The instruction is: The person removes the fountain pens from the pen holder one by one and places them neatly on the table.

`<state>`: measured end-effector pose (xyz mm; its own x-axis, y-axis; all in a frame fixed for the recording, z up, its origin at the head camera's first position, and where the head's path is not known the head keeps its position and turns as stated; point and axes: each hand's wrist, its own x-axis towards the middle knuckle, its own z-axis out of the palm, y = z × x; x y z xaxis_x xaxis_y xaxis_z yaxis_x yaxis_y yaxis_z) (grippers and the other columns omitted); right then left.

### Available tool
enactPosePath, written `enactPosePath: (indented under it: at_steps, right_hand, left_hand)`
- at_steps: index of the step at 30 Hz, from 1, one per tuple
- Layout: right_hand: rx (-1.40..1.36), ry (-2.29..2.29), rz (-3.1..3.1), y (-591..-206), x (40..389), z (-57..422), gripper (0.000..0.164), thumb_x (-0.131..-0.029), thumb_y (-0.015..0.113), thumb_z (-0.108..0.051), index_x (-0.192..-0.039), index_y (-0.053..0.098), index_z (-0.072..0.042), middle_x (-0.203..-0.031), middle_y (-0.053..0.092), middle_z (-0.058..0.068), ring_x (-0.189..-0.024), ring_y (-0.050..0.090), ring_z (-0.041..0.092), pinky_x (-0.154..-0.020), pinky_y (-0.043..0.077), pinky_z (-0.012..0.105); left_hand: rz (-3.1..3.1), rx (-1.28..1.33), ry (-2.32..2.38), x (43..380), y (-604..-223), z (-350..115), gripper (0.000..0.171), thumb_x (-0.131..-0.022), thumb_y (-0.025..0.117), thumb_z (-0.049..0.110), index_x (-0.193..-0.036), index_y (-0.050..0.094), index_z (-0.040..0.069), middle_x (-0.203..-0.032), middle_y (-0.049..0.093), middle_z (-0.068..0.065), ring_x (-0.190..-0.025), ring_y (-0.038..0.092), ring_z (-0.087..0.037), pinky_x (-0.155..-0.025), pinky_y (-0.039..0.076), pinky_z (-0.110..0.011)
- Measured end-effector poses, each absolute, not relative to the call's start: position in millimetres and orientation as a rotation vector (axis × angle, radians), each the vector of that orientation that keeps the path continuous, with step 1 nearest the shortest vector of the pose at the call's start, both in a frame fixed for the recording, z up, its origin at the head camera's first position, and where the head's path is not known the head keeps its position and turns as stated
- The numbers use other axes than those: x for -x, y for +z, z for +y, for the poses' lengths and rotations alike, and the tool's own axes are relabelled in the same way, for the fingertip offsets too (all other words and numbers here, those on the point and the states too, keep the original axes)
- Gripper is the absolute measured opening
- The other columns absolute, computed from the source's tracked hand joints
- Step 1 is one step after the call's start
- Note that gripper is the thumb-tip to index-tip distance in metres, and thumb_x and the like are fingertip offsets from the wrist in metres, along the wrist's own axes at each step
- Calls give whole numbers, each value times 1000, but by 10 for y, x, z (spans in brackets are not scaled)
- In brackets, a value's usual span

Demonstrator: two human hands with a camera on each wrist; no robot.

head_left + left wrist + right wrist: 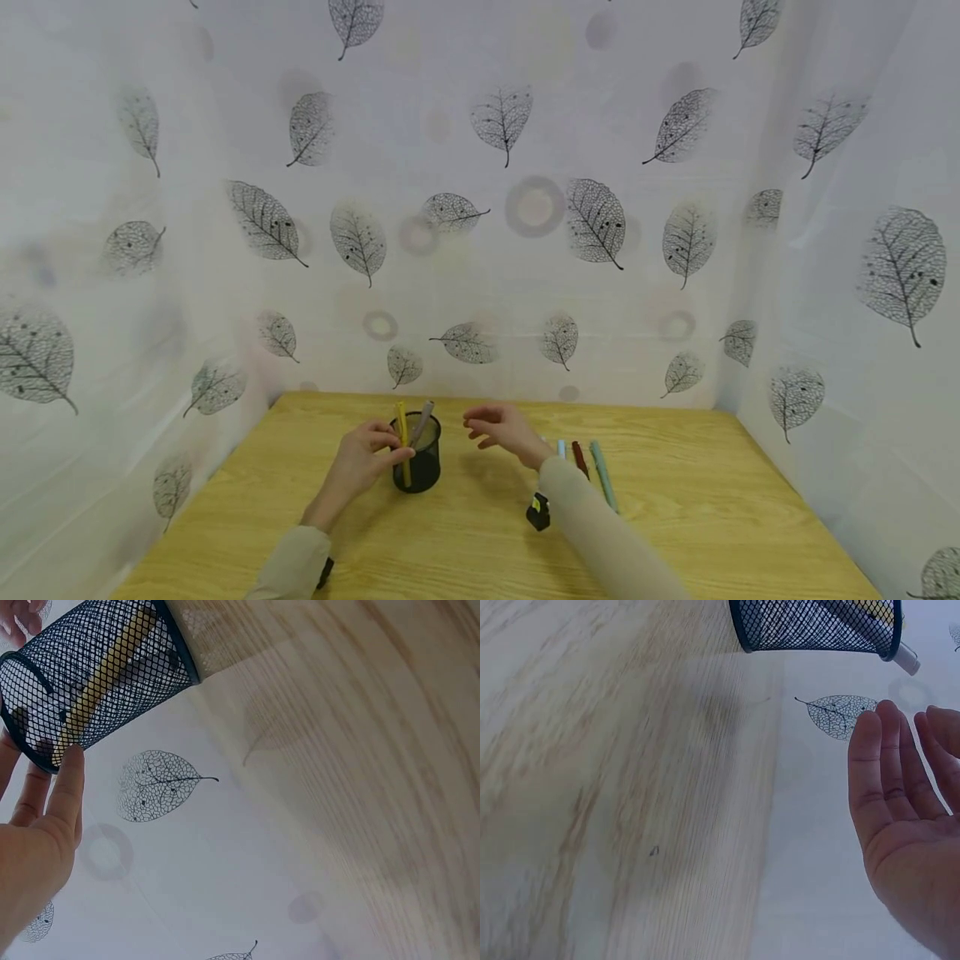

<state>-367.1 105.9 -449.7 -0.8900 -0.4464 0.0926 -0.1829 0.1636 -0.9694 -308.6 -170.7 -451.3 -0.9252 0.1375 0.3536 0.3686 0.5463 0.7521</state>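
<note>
The left hand grips the black mesh pen cup by its rim. The empty right hand hovers nearby, fingers loosely extended.

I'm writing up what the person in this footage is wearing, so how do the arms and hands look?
The left hand and right hand are bare, without gloves. The left sleeve and right sleeve are plain light beige. A small black device with a yellow-green mark shows beside the right sleeve.
</note>
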Motion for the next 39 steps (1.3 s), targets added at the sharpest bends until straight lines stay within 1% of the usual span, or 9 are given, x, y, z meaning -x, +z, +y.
enactPosePath:
  at_steps: [6,9,14,19,26,28,33,36,39]
  right_hand:
    - [631,-1807,2203,-4482,3656,999,33,-100,58,-16,-127,61,4,-126,61,26,-99,68,21,-81,59,37]
    - [632,-1811,2199,-4481,3650,967,31,-99,59,-16,-125,63,1,-127,61,26,-99,68,20,-81,59,37]
    - [632,-1830,2191,-4468,3637,911,32,-99,60,-18,-125,64,0,-127,62,23,-104,67,23,-82,59,37]
    - [626,-1831,2187,-4458,3634,862,33,-99,60,-20,-126,64,-2,-131,59,24,-111,65,28,-85,58,37]
    - [612,-1846,2176,-4452,3628,801,33,-98,61,-19,-125,64,0,-130,61,20,-116,61,35,-94,53,51]
    - [610,-1850,2175,-4440,3614,783,33,-98,61,-19,-125,64,1,-130,62,19,-117,61,36,-95,52,51]
    - [620,-1874,2174,-4421,3583,735,31,-98,61,-15,-124,65,2,-128,62,21,-111,65,30,-93,54,48]
    - [630,-1884,2165,-4423,3584,712,32,-98,62,-14,-124,64,3,-128,62,21,-108,67,26,-94,54,49]
    - [634,-1879,2167,-4426,3589,697,35,-97,62,-16,-125,63,4,-127,63,19,-104,68,25,-93,55,45]
  left_hand:
    - [-2548,396,-1310,3092,-4509,-1703,17,-80,82,26,-74,72,14,-98,59,-2,-105,67,-30,-82,57,-37]
    - [-2551,396,-1302,3095,-4503,-1701,16,-80,81,27,-74,72,15,-99,59,-2,-105,67,-29,-83,57,-38]
    - [-2533,411,-1300,3094,-4503,-1705,18,-80,82,29,-74,72,15,-98,60,-3,-102,66,-29,-83,57,-42]
    - [-2528,419,-1290,3095,-4515,-1708,18,-80,82,29,-74,72,15,-98,60,-2,-101,65,-28,-84,57,-44]
    - [-2519,434,-1299,3099,-4523,-1711,16,-79,82,27,-74,72,16,-98,60,-2,-101,64,-26,-88,56,-46]
    - [-2517,436,-1299,3098,-4522,-1712,17,-79,82,28,-74,72,15,-97,60,-3,-100,64,-26,-88,56,-47]
    - [-2515,438,-1300,3099,-4524,-1714,18,-79,82,28,-73,72,15,-95,60,-3,-99,64,-26,-88,56,-47]
    - [-2516,437,-1299,3103,-4526,-1712,17,-79,82,27,-73,72,15,-95,60,-2,-99,64,-25,-89,56,-47]
    - [-2521,436,-1294,3101,-4523,-1711,17,-79,83,27,-72,72,15,-95,60,-2,-100,63,-25,-89,56,-47]
